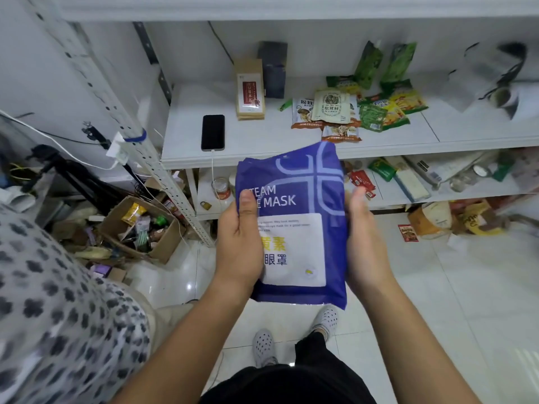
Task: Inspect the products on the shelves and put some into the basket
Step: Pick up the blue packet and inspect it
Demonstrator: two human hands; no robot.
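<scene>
A blue steam eye mask pack (303, 199) with a white label is held upright in front of the white shelf (262, 158). My left hand (239, 243) grips its left edge, thumb across the front. My right hand (364, 237) holds the right edge, fingers behind the pack. On the shelf lie several mushroom snack packets (326, 109), green and yellow packets (388, 103) and a brown tea box (250, 94). No basket shows in view.
A black phone (213, 132) lies charging on the shelf's left. A dark box (272, 70) stands behind the tea box. A cardboard box (140, 228) of items sits on the floor at left, beside a tripod (73, 176). Lower shelves (423, 182) hold more goods.
</scene>
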